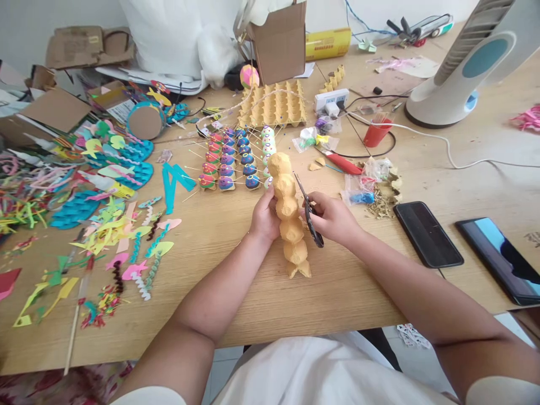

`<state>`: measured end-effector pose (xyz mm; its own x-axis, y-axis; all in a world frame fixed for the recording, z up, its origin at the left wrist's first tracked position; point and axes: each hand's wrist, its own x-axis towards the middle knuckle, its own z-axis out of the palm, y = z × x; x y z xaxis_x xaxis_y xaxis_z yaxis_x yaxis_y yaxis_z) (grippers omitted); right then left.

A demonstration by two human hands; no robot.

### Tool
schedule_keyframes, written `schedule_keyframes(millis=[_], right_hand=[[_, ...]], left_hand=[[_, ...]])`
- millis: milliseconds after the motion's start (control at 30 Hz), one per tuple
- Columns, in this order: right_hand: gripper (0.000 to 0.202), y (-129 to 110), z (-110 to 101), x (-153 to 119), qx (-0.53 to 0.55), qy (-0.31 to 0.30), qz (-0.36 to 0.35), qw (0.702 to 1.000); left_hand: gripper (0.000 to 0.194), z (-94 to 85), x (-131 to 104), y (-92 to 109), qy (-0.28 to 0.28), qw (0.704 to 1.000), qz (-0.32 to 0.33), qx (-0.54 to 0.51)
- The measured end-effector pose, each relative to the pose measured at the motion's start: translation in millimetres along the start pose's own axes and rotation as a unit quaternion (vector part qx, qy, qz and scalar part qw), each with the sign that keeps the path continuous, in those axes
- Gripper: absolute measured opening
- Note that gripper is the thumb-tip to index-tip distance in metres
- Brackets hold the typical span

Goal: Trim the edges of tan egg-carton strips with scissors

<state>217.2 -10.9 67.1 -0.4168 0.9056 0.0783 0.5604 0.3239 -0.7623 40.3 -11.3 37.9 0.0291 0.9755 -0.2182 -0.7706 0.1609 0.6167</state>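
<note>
A long yellow strip of egg carton (291, 230) stands up from the table's near middle, its bumpy cups in a row. Wrapped round its left side is my left hand (266, 212), partly hidden behind the cardboard. My right hand (324, 214) grips a pair of black-handled scissors (314, 222) by the loops. Their blades point up and away, close along the strip's right edge; whether they touch it I cannot tell. Just beyond are painted egg-carton strips in red (211, 162), purple (228, 160), dark blue (247, 158) and pale green (268, 147), with pins sticking out.
A yellow egg tray (274, 104) lies behind. Paper scraps and foam cut-outs (109, 225) cover the left side. To the right are a red craft knife (343, 163), carton trimmings (382, 205), a black phone (428, 233), a tablet-like device (502, 256) and a white fan (458, 73).
</note>
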Motion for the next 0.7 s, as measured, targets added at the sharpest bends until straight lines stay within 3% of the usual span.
schedule_keyframes(millis=[700], right_hand=[[0.025, -4.6, 7.1, -0.6, 0.044, -0.015, -0.002, 0.999]], left_hand=[[0.032, 4.1, -2.7, 3.3, 0.000, 1.000, -0.025, -0.002]])
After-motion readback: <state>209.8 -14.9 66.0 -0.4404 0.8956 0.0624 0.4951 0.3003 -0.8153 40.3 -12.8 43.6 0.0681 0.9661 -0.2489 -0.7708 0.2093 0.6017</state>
